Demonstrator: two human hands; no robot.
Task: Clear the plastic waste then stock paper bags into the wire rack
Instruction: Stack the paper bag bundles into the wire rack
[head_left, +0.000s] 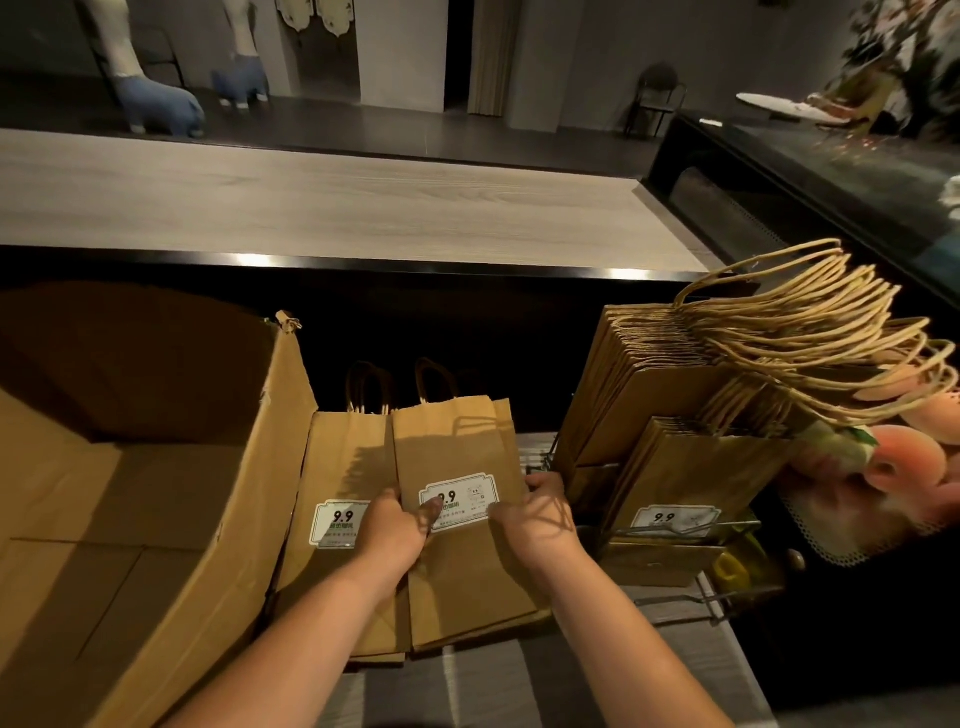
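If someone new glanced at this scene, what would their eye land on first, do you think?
Probably the two hands, left hand and right hand, gripping a stack of paper bags at centre. Next, the wire rack at right, packed with upright bags, handles fanning out. A big open cardboard box fills the left.

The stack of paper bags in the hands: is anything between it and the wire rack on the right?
Nothing visible stands between. Both hands, left hand and right hand, hold the stack of paper bags, and the wire rack is directly beside it. The rack already holds many bags, so free room looks small.
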